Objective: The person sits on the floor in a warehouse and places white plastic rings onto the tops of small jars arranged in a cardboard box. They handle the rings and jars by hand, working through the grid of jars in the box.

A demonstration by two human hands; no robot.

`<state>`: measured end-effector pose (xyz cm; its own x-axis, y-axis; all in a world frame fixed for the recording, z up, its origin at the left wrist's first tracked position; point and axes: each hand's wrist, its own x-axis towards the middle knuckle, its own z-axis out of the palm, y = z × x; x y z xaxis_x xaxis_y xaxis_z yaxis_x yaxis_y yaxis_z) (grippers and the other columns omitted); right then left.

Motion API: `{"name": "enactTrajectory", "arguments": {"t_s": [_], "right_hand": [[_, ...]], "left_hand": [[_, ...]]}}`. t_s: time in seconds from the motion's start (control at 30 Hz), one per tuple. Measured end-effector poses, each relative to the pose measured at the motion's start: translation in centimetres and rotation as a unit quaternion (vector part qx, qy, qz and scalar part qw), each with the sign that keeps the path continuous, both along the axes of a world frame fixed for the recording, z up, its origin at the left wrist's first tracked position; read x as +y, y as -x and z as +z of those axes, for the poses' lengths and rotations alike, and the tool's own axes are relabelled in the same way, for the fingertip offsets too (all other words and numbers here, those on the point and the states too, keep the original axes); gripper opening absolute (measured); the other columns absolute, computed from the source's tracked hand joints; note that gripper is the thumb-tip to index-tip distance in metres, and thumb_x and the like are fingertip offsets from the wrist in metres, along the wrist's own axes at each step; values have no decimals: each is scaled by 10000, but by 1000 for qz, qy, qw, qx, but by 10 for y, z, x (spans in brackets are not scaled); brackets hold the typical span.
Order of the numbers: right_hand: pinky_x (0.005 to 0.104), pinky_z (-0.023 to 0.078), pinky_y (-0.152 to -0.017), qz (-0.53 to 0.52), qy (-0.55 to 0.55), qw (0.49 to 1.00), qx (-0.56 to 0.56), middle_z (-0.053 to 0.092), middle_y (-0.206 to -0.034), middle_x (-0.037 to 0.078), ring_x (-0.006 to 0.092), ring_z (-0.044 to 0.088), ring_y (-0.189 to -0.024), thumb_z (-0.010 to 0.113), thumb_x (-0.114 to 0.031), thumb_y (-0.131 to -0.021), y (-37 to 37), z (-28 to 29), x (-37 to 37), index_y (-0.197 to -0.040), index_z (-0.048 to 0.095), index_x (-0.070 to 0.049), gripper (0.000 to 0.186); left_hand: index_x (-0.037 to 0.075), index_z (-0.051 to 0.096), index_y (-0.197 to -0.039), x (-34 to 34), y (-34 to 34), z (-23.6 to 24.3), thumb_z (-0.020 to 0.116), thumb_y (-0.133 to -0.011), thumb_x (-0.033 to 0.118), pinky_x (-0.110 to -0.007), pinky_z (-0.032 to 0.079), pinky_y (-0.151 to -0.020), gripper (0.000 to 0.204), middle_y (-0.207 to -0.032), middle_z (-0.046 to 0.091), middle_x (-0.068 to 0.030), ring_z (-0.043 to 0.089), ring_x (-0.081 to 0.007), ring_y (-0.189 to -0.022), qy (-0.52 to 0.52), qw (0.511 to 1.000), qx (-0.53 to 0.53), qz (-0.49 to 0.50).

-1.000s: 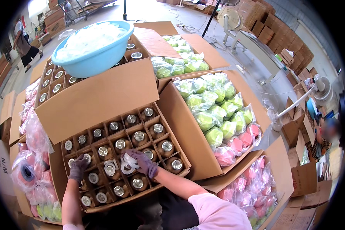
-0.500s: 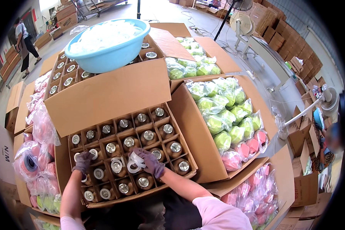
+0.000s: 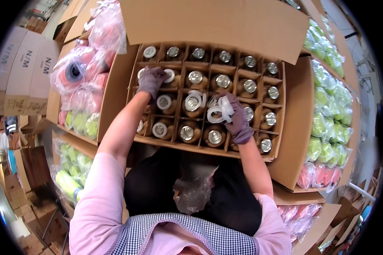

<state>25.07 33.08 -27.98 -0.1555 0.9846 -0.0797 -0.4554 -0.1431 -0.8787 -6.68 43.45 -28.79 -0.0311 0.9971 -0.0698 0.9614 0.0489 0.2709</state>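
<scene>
Open brown cardboard carton (image 3: 200,148) in front of a person in a pale pink top (image 3: 98,187), b/w checked apron (image 3: 166,227) & black trousers (image 3: 147,182). Card dividers split it into a grid of cells w/ upright, round, shiny silver-topped bottles (image 3: 195,77).

R hand (image 3: 240,121), in a grey-purple glove, is grasping a small bunch of flat, translucent white plastic rings (image 3: 224,109), held over the cells a bit R of centre, 3rd row from the back. L hand (image 3: 152,80), same kind of glove, is at the L end of the 2nd row, fingertips at a white-ringed bottle top (image 3: 170,75); can't tell if it's gripping or just touching. More white rings sit on tops in the L cols, incl. the back-L corner. Loose white ring pcs (image 3: 203,100) are against a bottle top btwn the hands.

Far side: a wide brown flap (image 3: 217,25) standing up. R side: carton of bagged lime-green items (image 3: 325,123), w/ pink ones at the near end. L side: pink items in clear plastic bags (image 3: 98,83), plus a stack of pale cartons (image 3: 27,80).
</scene>
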Motion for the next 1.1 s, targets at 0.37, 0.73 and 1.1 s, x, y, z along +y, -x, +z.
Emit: {"name": "enactTrajectory", "arguments": {"t_s": [0.37,0.73,1.1], "right_hand": [[272,497,-907,60,-198,950,-233,578,-1220,87,171,592,-1068,575,-94,-907,-12,-6,3,-1257,524,-25,361],[250,530,-721,34,83,996,15,648,-1055,45,124,617,-923,585,-297,-952,4,-5,6,-1173,586,-48,332],[239,524,-690,44,77,996,23,635,-1086,50,118,613,-913,548,-300,-972,-1,-7,5,-1190,573,-52,331]], "left_hand": [[190,609,-1258,4,9,-7,753,-774,343,-379,492,-859,528,-925,674,-150,648,-317,-903,-9,990,-13,-143],[103,708,-1009,17,-13,16,693,-778,345,-409,472,-920,335,-1055,674,-160,622,-325,-1031,131,990,59,12],[107,609,-1234,15,-3,29,713,-813,395,-385,513,-852,520,-1088,659,-207,655,-314,-972,51,997,3,-65]]}}
